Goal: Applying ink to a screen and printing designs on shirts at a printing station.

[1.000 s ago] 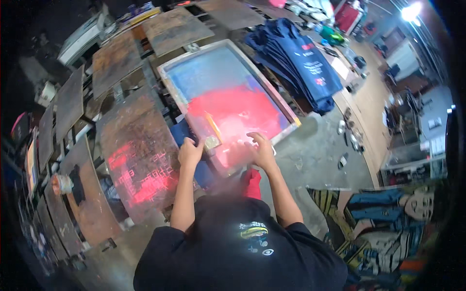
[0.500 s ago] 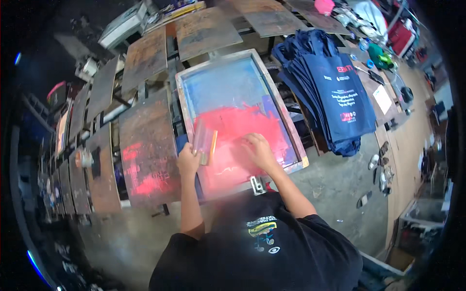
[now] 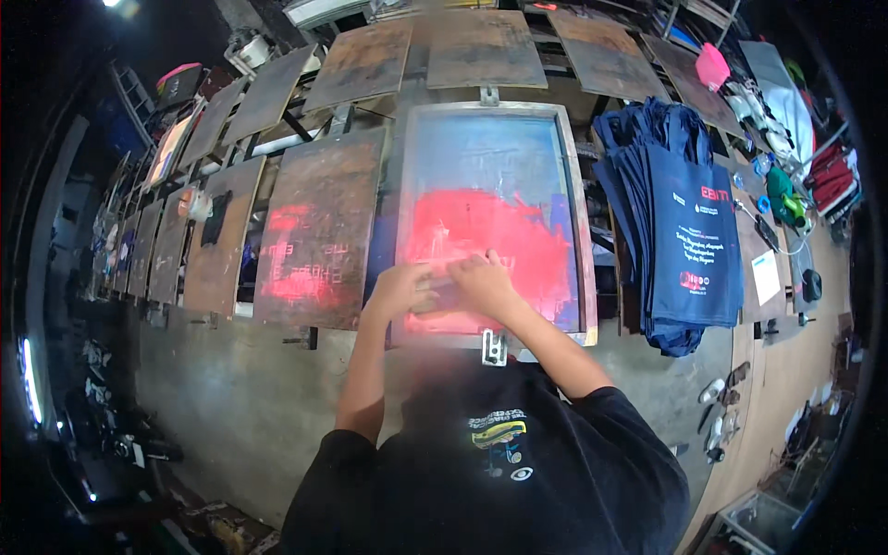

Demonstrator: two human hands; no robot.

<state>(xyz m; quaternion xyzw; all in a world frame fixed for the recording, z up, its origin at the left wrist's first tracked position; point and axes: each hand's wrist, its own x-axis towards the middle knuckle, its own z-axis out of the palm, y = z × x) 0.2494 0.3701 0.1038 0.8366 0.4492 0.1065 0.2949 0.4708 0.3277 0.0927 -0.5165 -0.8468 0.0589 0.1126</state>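
Note:
A screen-printing frame (image 3: 575, 213) lies flat before me, its mesh bluish at the far part and covered with bright pink-red ink (image 3: 523, 236) nearer to me. My left hand (image 3: 403, 289) and my right hand (image 3: 483, 285) are close together over the inked part, fingers curled round a squeegee (image 3: 446, 295). Most of that squeegee is hidden under the fingers, and only a strip shows between the hands. At the near edge of the frame, a metal clamp (image 3: 495, 349) sits just below my right forearm.
Right of the frame hangs a stack of navy fabric bags (image 3: 689, 231) with printed fronts. To the left stands a row of worn boards, the nearest board (image 3: 319, 231) stained pink. Another clamp (image 3: 489, 95) is at the frame's far edge. Shoes (image 3: 717, 412) lie on the floor at right.
My left hand has brought the squeegee down onto the inked mesh from its tilted place at the left. My right hand has joined it there. The view has turned.

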